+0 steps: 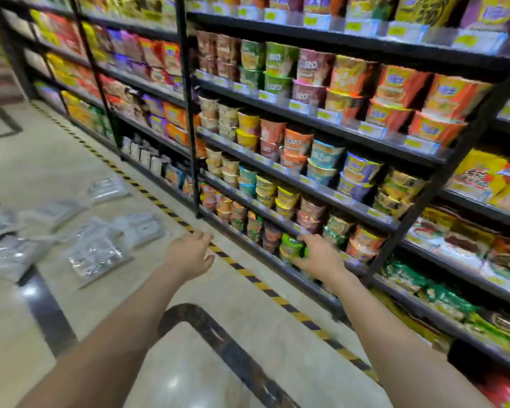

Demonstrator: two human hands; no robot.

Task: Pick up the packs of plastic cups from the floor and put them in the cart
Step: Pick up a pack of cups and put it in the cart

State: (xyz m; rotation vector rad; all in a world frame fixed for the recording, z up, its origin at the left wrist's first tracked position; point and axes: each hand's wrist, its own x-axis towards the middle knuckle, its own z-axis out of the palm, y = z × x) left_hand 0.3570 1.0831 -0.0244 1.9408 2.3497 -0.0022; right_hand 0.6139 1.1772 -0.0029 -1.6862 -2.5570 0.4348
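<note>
- I see the packs of plastic cups (96, 256) lying flat on the floor (56, 160), scattered well to the left of the striped tape line (242, 270) — several clear, shiny bags, some overlapping, all blurred.
- One pack (108, 188) lies apart from the cluster, farther up the aisle and nearer the tape line.
- A dark floor strip (46, 307) runs under the near edge of the cluster, left of the tape line.
- My left hand (190, 253) reaches forward just left of the tape line, palm down, fingers loosely spread and holding nothing; it is near the packs but not touching them.
- The cart handle (218, 340), a dark curved bar, sits low between my forearms, on the near side of the tape line. I cannot see the rest of the cart.
- My right hand (318, 259) is across the tape line, at the edge of a low shelf (280, 269), fingers stretched out and empty — whether they touch the green noodle cup (290, 248) I cannot tell.
- Right of the tape line stand the dark shelves (321, 128), packed with rows of noodle cups and bagged snacks.
</note>
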